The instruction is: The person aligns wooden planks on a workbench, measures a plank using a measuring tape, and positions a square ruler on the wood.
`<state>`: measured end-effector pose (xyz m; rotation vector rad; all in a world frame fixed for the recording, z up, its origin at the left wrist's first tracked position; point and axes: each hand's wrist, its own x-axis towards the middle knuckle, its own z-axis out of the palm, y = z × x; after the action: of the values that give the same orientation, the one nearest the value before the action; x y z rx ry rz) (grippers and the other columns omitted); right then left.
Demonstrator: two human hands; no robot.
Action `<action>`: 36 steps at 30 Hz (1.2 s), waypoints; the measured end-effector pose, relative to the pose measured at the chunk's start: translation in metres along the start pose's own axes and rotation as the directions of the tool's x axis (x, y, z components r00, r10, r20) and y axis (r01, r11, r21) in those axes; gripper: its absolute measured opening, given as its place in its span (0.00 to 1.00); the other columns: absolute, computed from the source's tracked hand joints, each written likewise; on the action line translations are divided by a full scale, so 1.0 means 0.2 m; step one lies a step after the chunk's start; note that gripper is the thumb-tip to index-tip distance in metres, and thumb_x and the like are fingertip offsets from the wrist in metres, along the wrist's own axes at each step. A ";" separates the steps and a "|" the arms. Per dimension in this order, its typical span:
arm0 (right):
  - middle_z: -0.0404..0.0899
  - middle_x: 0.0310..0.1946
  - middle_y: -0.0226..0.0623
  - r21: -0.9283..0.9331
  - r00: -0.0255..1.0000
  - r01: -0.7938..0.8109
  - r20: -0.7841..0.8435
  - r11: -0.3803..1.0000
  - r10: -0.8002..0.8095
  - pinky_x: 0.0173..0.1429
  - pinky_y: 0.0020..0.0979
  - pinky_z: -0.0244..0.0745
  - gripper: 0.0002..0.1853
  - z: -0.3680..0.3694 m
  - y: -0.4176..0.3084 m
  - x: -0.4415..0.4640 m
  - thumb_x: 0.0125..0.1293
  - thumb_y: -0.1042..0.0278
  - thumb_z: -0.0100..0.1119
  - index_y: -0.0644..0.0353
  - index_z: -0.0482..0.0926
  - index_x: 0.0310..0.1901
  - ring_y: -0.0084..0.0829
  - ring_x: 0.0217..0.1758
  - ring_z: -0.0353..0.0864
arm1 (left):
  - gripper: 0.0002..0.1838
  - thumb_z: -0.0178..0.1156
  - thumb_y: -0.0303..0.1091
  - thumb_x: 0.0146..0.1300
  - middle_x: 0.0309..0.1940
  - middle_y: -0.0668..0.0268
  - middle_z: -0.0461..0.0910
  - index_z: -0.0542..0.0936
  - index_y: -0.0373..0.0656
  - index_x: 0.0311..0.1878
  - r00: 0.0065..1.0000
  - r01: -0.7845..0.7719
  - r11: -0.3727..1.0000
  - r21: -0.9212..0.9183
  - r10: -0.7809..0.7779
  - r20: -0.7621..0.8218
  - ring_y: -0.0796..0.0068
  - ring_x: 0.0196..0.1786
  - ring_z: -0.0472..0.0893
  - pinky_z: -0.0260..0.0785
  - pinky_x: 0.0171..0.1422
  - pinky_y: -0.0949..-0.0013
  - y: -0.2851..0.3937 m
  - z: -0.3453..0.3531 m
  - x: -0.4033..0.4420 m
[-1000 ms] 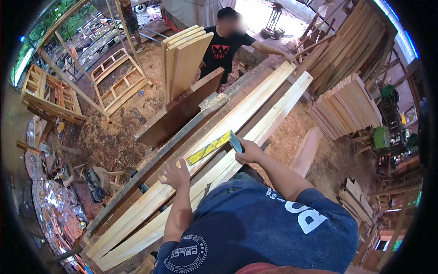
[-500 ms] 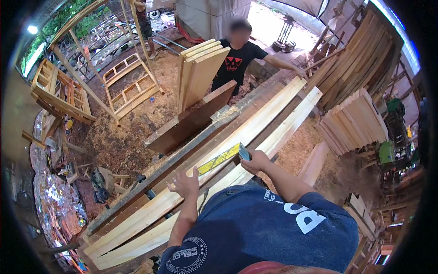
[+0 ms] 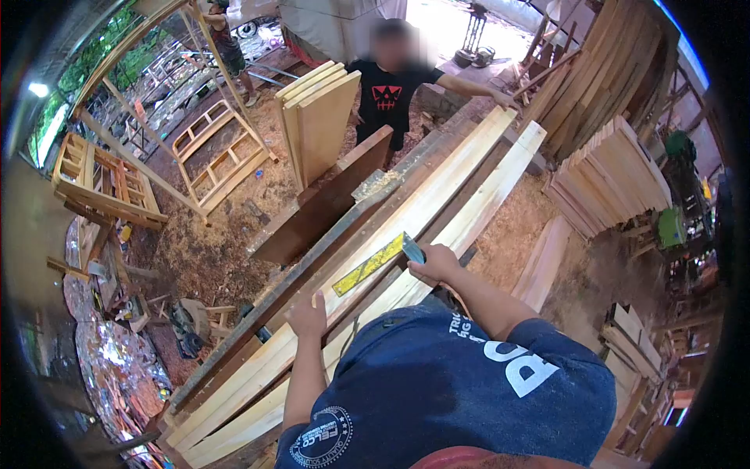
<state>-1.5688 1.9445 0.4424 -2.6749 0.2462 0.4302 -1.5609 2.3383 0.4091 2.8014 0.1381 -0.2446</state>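
Note:
Two long pale boards lie side by side along the workbench, a far board [image 3: 437,194] and a near board [image 3: 488,197], with a dark gap between them. My right hand [image 3: 436,266] is closed on the blue-grey handle of a try square [image 3: 369,264]. The square's yellow blade lies across the far board, pointing left. My left hand [image 3: 306,315] rests on the far board, just left of the blade's end and apart from it. Its thumb points up; the other fingers look curled over the board's edge, and I cannot make out whether they grip it.
Across the bench stands a person [image 3: 388,90] in a black shirt, one hand near the boards' far end. A dark plank [image 3: 328,199] and upright panels [image 3: 320,117] stand beyond the bench. Stacked boards [image 3: 609,176] are at the right, wooden frames [image 3: 223,156] at the left.
My left hand's fingers, spread before, have drawn in against the board, and the hand sits slightly farther from the blade's end. My right hand still holds the square. The camera view has shifted.

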 end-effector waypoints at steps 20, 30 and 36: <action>0.90 0.45 0.52 -0.003 0.997 -0.077 0.009 0.997 0.077 0.58 0.52 0.83 0.33 -0.06 -0.08 -0.05 0.63 0.31 0.66 0.55 0.87 0.53 0.54 0.53 0.89 | 0.33 0.49 0.63 0.79 0.47 0.42 0.90 0.93 0.45 0.52 0.984 0.163 0.985 -0.057 -0.166 -0.067 0.42 0.54 0.88 0.72 0.68 0.45 -0.13 -0.11 -0.05; 0.90 0.45 0.51 -0.019 0.996 -0.089 0.011 0.996 0.090 0.59 0.51 0.84 0.32 -0.07 -0.09 -0.05 0.63 0.31 0.66 0.55 0.88 0.52 0.53 0.53 0.90 | 0.32 0.50 0.63 0.78 0.46 0.42 0.90 0.93 0.46 0.52 0.975 0.217 0.976 -0.016 -0.217 -0.050 0.41 0.52 0.88 0.75 0.65 0.43 -0.10 -0.14 -0.05; 0.90 0.44 0.51 -0.013 0.997 -0.072 -0.006 0.997 0.072 0.59 0.50 0.84 0.32 -0.06 -0.07 -0.04 0.63 0.31 0.65 0.55 0.88 0.51 0.54 0.52 0.90 | 0.33 0.50 0.64 0.78 0.45 0.42 0.90 0.94 0.46 0.50 0.978 0.199 0.980 -0.014 -0.199 -0.056 0.41 0.51 0.89 0.75 0.65 0.43 -0.12 -0.12 -0.04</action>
<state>-1.5708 1.9539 0.4606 -2.6867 0.3441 0.4478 -1.5684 2.3689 0.4251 2.7876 0.4335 -0.2103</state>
